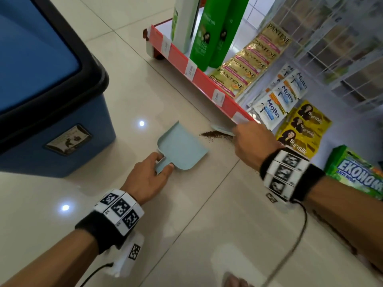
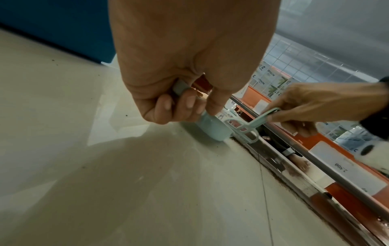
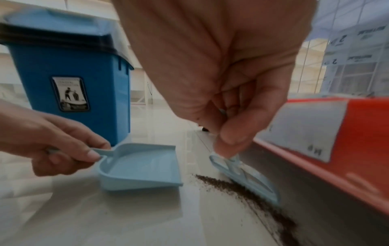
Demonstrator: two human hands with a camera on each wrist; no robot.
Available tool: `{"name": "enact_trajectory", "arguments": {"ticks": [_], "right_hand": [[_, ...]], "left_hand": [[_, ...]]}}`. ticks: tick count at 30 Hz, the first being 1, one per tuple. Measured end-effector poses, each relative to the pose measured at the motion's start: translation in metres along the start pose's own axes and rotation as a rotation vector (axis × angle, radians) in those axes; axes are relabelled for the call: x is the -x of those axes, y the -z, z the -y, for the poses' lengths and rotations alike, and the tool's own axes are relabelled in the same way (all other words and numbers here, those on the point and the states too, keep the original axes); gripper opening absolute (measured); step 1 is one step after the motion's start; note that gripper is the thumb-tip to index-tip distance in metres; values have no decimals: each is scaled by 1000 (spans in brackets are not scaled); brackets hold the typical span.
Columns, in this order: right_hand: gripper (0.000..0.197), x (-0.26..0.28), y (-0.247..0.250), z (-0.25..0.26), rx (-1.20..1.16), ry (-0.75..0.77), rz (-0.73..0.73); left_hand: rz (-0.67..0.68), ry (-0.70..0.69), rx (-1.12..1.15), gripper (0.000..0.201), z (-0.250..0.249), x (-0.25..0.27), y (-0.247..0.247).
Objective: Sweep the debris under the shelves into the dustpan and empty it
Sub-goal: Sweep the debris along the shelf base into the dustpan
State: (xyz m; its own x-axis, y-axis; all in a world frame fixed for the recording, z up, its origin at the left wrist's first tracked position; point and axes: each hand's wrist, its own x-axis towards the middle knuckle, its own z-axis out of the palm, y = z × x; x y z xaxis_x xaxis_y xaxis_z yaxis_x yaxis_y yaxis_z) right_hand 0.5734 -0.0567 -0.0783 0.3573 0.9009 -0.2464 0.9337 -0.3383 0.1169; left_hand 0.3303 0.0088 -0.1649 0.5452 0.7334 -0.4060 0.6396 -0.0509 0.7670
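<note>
The floor is pale glossy tile with overhead lights reflected on it. At far left stands a blue bin with a black rim and a label on its near face. At right runs the shelf, its lowest edge a red price strip carrying white tags; green bottles stand on it, and sachet strips marked Pantene, Molto and Sunsilk hang against the wire rack to its right. A green Ekonomi box sits at near right.

The dustpan, pale blue, rests on the floor between the bin and the shelf, its open mouth turned toward the shelf. The left hand grips its short handle, thumb on top and fingers curled beneath, as the left wrist view confirms.

The brush, pale blue and small, sits low at the foot of the shelf, just right of the dustpan and apart from it. The right hand pinches its handle between thumb and fingers.

The debris, a dark brown granular streak, lies on the floor against the brush, between the brush and the dustpan mouth. In the right wrist view it trails along the shelf base toward the near side. The dustpan interior shows none of it.
</note>
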Motion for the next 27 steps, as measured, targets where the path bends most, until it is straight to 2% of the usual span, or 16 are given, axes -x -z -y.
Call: {"name": "enact_trajectory", "arguments": {"ticks": [3,6,9,13,16,19,22,27], "right_hand": [[21,0,13,4,-42,32,-65],[25,-29,22,28,-57,91,-127],[28,-62,23,51,33,164,-165],[29,-65,14,38,38,188,-14],[29,-35,10,5,69,203,121],[23,-7,17,-19,169,189,176],[20,-9,30,-17,74,170,117],[26,-62,40,36,-39,253,-118]], "left_hand": [[-13,-5,-4,35,4,3,2],[-17,-3,-6,33,5,5,2],[-27,-7,-23,33,5,5,3],[-39,-8,-9,34,6,7,6],[-34,-3,-10,38,10,10,8],[-39,-5,-34,39,13,11,8],[-38,-2,-40,38,13,11,6],[-76,7,14,34,10,2,6]]}}
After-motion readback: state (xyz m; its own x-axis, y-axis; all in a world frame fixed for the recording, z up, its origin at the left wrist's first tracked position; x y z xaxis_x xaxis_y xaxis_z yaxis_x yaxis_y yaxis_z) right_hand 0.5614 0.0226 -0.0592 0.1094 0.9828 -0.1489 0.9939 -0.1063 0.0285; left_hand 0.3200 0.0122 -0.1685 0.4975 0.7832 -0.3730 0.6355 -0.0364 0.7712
